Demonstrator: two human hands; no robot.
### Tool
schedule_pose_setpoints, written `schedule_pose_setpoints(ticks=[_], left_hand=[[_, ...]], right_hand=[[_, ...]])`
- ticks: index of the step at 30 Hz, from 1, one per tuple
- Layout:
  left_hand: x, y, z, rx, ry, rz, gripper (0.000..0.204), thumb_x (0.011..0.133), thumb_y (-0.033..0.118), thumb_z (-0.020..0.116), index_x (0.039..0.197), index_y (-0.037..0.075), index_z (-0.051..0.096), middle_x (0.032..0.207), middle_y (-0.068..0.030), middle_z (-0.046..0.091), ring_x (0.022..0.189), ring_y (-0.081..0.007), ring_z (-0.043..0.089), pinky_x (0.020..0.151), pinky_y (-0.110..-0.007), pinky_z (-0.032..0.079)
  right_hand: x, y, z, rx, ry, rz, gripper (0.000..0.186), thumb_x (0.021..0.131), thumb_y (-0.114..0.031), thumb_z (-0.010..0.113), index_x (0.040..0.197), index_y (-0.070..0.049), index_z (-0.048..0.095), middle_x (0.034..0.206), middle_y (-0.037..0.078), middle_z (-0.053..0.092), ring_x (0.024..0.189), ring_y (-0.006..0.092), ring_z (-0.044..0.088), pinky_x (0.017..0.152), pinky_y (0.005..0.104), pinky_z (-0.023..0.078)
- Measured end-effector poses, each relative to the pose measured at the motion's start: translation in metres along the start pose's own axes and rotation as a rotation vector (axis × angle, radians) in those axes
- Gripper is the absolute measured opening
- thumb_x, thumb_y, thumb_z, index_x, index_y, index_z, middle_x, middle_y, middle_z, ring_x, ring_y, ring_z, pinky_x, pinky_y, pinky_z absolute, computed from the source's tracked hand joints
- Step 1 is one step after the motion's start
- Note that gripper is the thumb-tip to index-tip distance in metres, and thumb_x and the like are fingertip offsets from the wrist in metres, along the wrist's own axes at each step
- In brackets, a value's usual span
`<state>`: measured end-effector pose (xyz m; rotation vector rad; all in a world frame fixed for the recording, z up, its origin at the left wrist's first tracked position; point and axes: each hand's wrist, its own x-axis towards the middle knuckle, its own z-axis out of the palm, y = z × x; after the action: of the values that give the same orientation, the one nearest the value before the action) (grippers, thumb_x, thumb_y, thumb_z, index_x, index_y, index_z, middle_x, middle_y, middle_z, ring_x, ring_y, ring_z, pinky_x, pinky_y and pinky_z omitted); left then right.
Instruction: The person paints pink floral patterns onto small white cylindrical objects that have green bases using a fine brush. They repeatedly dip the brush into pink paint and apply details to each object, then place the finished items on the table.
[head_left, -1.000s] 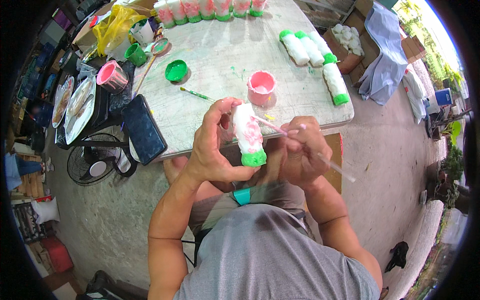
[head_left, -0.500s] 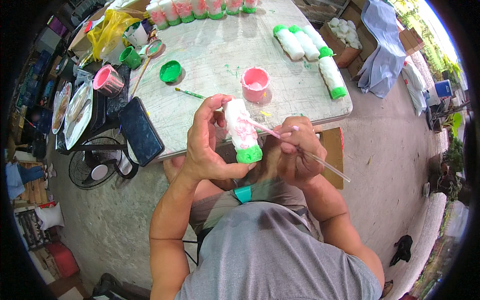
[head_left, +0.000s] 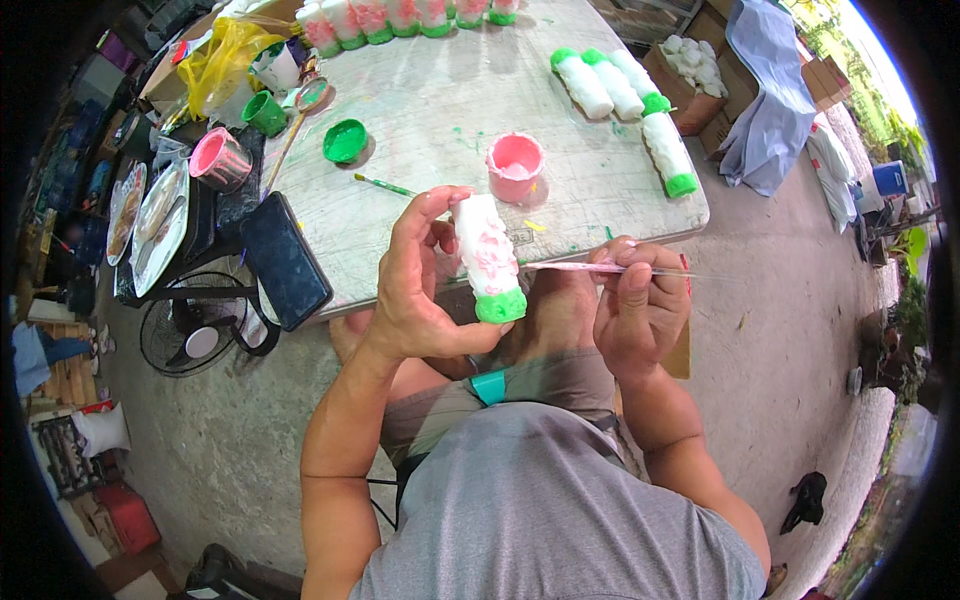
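Between the thumb and fingers of my left hand (head_left: 415, 275) is a white molded cylinder (head_left: 484, 240), held by its two ends. Pink paint marks its raised relief, and its lower end is a green band. My right hand (head_left: 640, 305) pinches a thin paintbrush (head_left: 580, 267) with a pale, see-through handle. The pink-coated tip points left, close to the cylinder's lower right side; whether it touches I cannot tell. Beyond my hands, a pink paint cup (head_left: 515, 167) stands on the table (head_left: 430, 120). Left of it lies a green-handled paintbrush (head_left: 385, 185).
A green paint lid (head_left: 345, 142), a dark phone (head_left: 286, 262) and a pink-streaked can (head_left: 221, 160) are on the left. White-and-green cylinders (head_left: 667, 155) lie at the right edge. Several pink-painted ones (head_left: 405, 15) stand at the back. A fan (head_left: 190, 325) is below left.
My right hand has moved right, drawing the brush away from the cylinder's middle and turning it nearly level. My left hand still holds the cylinder almost in place.
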<state>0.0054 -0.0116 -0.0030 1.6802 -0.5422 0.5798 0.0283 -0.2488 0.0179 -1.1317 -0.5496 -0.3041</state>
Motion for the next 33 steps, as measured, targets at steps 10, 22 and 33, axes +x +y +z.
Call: schedule_pose_setpoints(ticks=[10, 22, 33], left_hand=[[0.005, -0.002, 0.005, -0.104, 0.017, 0.03, 0.119, 0.054, 0.006, 0.084, 0.159, 0.006, 0.028, 0.154, -0.0217, 0.044, 0.144, -0.0336, 0.046, 0.12, -0.046, 0.039], [-0.008, 0.009, 0.006, 0.177, -0.087, 0.028, 0.128, 0.058, 0.003, 0.088, 0.163, 0.007, 0.018, 0.155, -0.0231, 0.044, 0.141, -0.0389, 0.052, 0.113, -0.047, 0.047], [0.001, 0.06, 0.015, 0.576, -0.27, 0.545, 0.061, 0.084, -0.004, 0.071, 0.138, 0.006, 0.044, 0.147, -0.0249, 0.053, 0.133, -0.0434, 0.06, 0.105, -0.052, 0.054]], right_hand=[[-0.004, -0.002, 0.001, 0.239, 0.066, 0.24, 0.018, 0.11, -0.016, 0.057, 0.107, 0.001, 0.056, 0.093, 0.014, 0.067, 0.082, 0.0164, 0.057, 0.077, 0.0316, 0.049], [0.011, -0.009, -0.017, 0.073, -0.018, -0.037, 0.017, 0.107, -0.004, 0.058, 0.123, 0.002, 0.061, 0.105, 0.015, 0.07, 0.092, 0.0197, 0.065, 0.084, 0.0355, 0.054], [0.065, -0.083, 0.009, -0.63, -0.66, 0.01, 0.028, 0.082, -0.009, 0.086, 0.107, -0.004, 0.076, 0.096, 0.011, 0.074, 0.077, 0.0201, 0.068, 0.066, 0.0322, 0.052]])
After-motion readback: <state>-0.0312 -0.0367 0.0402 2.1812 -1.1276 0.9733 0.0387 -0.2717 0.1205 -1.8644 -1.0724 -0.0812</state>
